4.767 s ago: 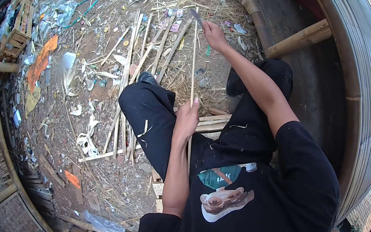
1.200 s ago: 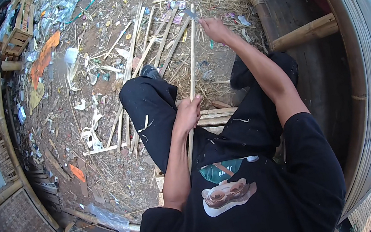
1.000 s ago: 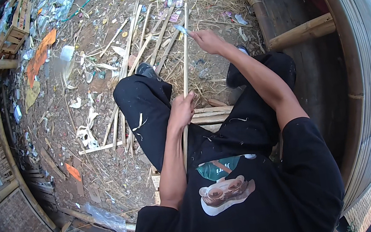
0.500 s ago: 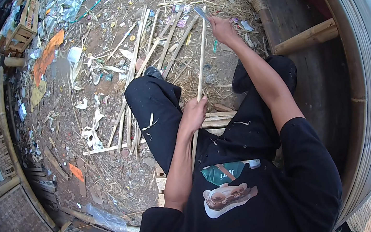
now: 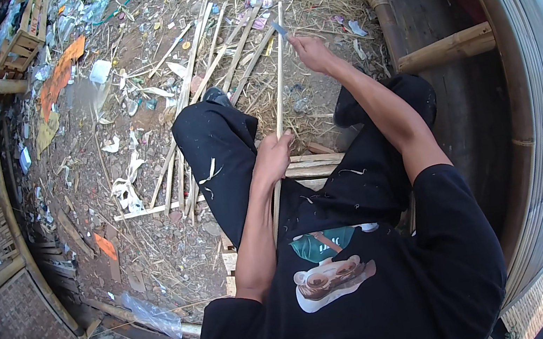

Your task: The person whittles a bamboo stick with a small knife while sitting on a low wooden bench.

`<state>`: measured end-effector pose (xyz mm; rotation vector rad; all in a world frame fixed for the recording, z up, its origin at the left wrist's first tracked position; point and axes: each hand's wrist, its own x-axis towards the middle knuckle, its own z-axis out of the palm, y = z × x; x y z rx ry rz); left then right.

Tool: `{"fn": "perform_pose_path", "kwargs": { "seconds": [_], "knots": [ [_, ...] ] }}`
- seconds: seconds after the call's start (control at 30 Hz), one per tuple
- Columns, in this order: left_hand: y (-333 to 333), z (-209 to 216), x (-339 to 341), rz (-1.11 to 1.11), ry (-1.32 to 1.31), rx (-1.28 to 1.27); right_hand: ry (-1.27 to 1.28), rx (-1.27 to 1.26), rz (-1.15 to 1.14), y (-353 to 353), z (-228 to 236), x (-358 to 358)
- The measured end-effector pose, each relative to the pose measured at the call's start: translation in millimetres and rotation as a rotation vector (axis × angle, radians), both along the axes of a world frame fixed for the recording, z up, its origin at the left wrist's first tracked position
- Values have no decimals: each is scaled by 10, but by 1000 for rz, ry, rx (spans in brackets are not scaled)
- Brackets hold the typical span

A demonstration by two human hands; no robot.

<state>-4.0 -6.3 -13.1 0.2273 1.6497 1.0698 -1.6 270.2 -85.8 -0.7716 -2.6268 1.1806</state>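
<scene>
A long, pale bamboo strip point(image 5: 280, 86) slants from my lap up past my knees. My left hand point(image 5: 274, 157) is closed around its lower part, close to my left thigh. Farther out, my right hand point(image 5: 312, 51) grips a knife whose grey blade point(image 5: 279, 28) lies against the strip near its far end. The knife's handle is hidden in my fist. Beyond my left knee, several more bamboo strips point(image 5: 196, 53) lie crossed on the ground. Thin shavings point(image 5: 211, 170) cling to my dark trousers.
A slatted wooden crate point(image 5: 18, 43) stands at the far left, near an orange sheet point(image 5: 61, 75). Litter and straw cover the dirt ground. On the right, a bamboo frame point(image 5: 447, 48) runs alongside me. Clear plastic point(image 5: 153, 316) lies at lower left.
My right hand and the knife have moved left and slightly nearer along the strip. The strip's far end has swung a little left, and my left hand has shifted slightly left and away from me.
</scene>
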Motion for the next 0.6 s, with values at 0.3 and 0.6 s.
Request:
{"fn": "perform_pose_path", "kwargs": {
  "seconds": [0.3,0.6],
  "knots": [
    [-94,-5,-124,9,14,-9,35,-55,163,-639,185,287],
    [-92,263,-101,-56,-248,177,311,-974,-323,-215,719,200]
  ]
}}
